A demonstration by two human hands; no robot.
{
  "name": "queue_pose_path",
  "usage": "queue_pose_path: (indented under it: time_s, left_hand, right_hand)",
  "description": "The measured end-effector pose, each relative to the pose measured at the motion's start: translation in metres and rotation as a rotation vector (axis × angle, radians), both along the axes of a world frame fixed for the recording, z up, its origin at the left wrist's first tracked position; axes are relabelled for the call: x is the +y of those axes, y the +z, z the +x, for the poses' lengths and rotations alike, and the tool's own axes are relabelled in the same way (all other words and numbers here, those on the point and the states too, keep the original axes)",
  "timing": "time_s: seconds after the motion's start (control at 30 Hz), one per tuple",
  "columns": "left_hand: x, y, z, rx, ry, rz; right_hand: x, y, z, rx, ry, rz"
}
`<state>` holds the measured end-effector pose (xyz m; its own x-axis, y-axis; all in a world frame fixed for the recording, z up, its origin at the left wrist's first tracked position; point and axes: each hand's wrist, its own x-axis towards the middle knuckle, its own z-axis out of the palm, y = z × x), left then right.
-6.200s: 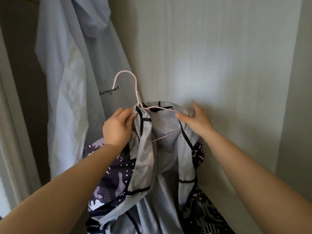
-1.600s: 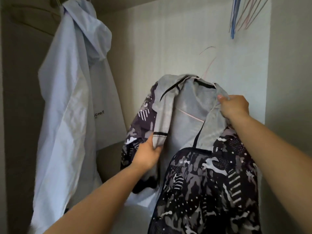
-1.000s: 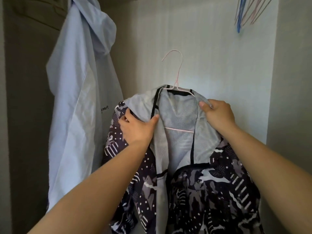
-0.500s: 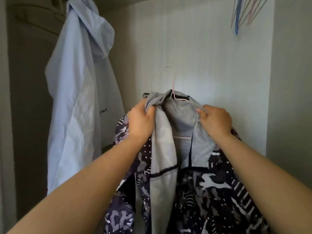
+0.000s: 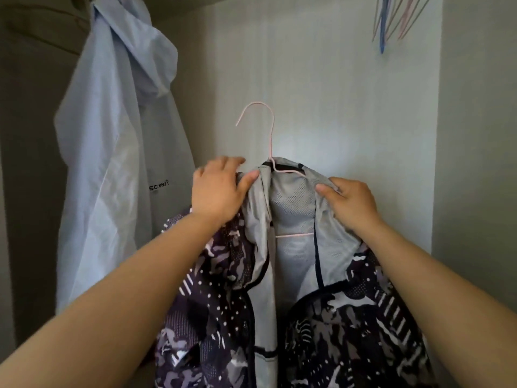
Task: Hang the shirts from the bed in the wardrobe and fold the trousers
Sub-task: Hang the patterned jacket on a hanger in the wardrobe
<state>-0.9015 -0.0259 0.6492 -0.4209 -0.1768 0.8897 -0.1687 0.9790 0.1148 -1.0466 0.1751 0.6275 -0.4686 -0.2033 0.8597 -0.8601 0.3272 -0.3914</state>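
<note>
While the left hand (image 5: 218,191) and right hand (image 5: 351,204) each pinch the collar of the camouflage shirt (image 5: 335,320) inside the wardrobe (image 5: 349,107), the hook of its pink hanger (image 5: 272,135) stands upright between them, nearer the left.

Inside the wardrobe (image 5: 335,102), a camouflage-print shirt (image 5: 344,326) with grey mesh lining sits on a pink wire hanger (image 5: 272,127), whose hook stands free in the air. The left grip (image 5: 216,189) holds the shirt's left shoulder, and the right grip (image 5: 351,204) pinches the lining edge at the right shoulder. A pale blue hooded jacket (image 5: 112,163) hangs at left. Empty hangers (image 5: 383,23) hang at upper right.
</note>
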Motion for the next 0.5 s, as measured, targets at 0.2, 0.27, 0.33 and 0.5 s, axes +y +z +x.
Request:
queue_pose_path:
  time_s: [0.2, 0.27, 0.33, 0.5]
  left_hand:
    - [-0.009, -0.003, -0.007, -0.137, -0.369, 0.274]
    - [-0.009, -0.008, -0.012, -0.054, -0.296, 0.302]
    - [-0.008, -0.010, -0.015, 0.001, -0.236, 0.348]
    - [-0.006, -0.011, -0.012, 0.112, -0.191, 0.349]
  right_hand:
    - [0.004, 0.006, 0.004, -0.068, 0.033, 0.162]
    - [-0.004, 0.000, 0.015, 0.021, -0.186, 0.094]
    - [-0.014, -0.011, 0.029, 0.065, -0.366, 0.065]
    - [-0.017, -0.028, 0.018, -0.154, -0.422, 0.193]
